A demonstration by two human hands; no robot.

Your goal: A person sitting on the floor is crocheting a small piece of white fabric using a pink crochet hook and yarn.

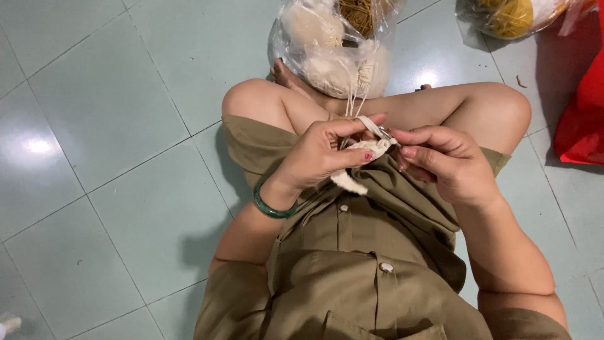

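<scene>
My left hand (327,151) pinches a small cream crocheted piece (362,151) between thumb and fingers, with a yarn loop over the forefinger. A green bangle (272,208) sits on that wrist. My right hand (443,160) is closed around a thin metal crochet hook (385,133), its tip at the piece's top edge. Cream yarn strands (352,101) run up from the piece to a clear plastic bag of cream yarn balls (333,50) on the floor beyond my knees.
I sit on a pale green tiled floor (107,126) in an olive buttoned dress (352,264). A second clear bag with yellow yarn (513,17) lies at the top right. A red plastic bag (585,119) is at the right edge.
</scene>
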